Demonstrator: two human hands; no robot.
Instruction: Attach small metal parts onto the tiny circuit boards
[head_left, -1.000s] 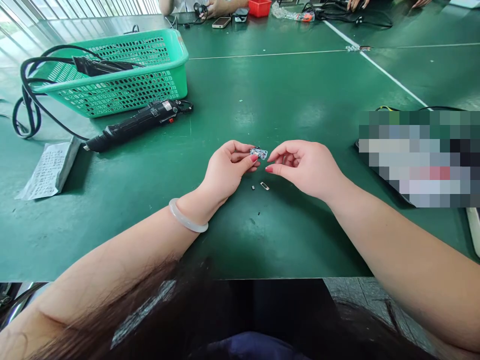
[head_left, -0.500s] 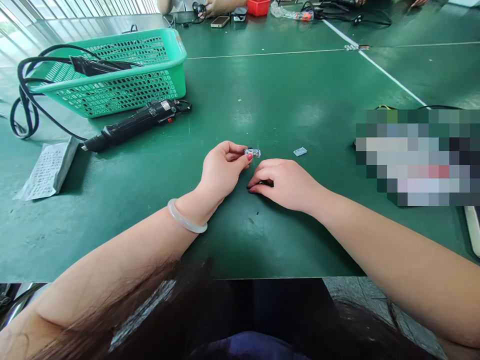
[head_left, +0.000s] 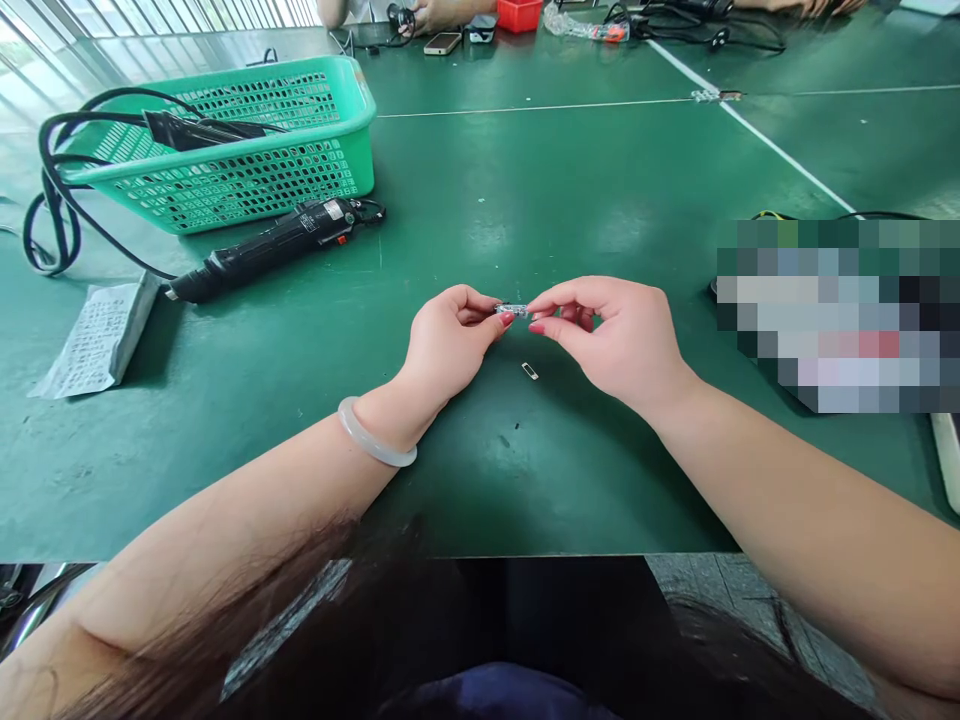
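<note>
Fingers [head_left: 469, 296] of left hand [head_left: 450, 340] pinch small clear part [head_left: 512, 310] over worktop [head_left: 450, 220]; right hand [head_left: 619, 330] has thumb and index close together at its right end, can't tell if gripping. Worktop green, scuffed, white lines across far side, thin frame [head_left: 530, 371] lying nearer the body. Basket [head_left: 356, 112] and black power tool [head_left: 277, 248] at left, railing [head_left: 187, 14] beyond. Forearms angle inward from both sides, hands facing each other, bangle [head_left: 375, 441] on left wrist
</note>
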